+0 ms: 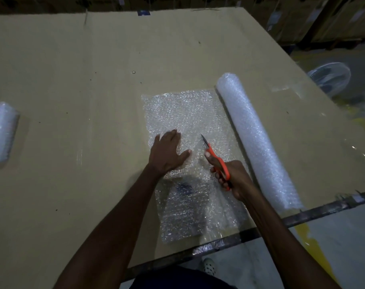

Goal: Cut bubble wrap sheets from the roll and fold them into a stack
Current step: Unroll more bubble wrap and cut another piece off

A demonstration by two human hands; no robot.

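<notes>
A wide table [73, 80] covered in brown cardboard is seen from above. A bubble wrap roll [254, 138] is laid on its right part, running from the far side toward the near edge. An unrolled sheet [183, 113] is spread flat just to the left of the roll, reaching to the near edge of the table. A stack of folded bubble wrap [1, 132] is set at the far left edge of the view, well apart from the sheet. The sheet is pressed flat by the left hand [169, 151], its fingers straight and spread. Orange-handled scissors [217, 161] are gripped by the right hand [231, 180], with the blades pointed away over the sheet.
</notes>
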